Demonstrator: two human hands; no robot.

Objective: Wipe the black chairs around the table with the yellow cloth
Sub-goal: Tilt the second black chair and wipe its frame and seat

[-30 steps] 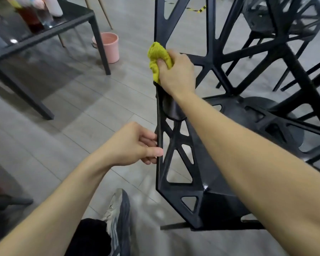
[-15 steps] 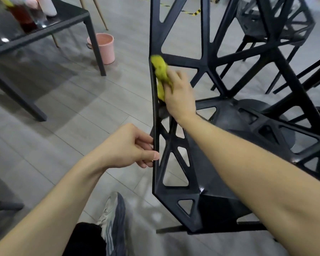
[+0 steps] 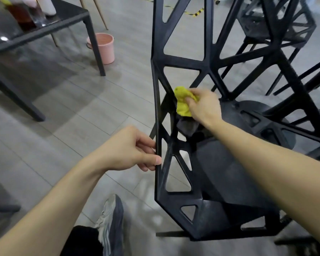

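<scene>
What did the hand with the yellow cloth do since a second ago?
The right hand slid the yellow cloth down the black chair frame, from the upper edge to the strut by the seat. The left hand kept holding the chair's edge.

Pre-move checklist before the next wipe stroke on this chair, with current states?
1. Yellow cloth held in right hand: ok.
2. Cloth touching the black chair frame: ok, it sits against a strut where the back meets the seat.
3. Left hand steadying the chair's side edge: ok, thumb and fingers pinch it.
4. Chair legs square on the floor: cannot tell.
5. Shoe away from the chair base: ok.
6. Struts already clean: cannot tell.
</scene>
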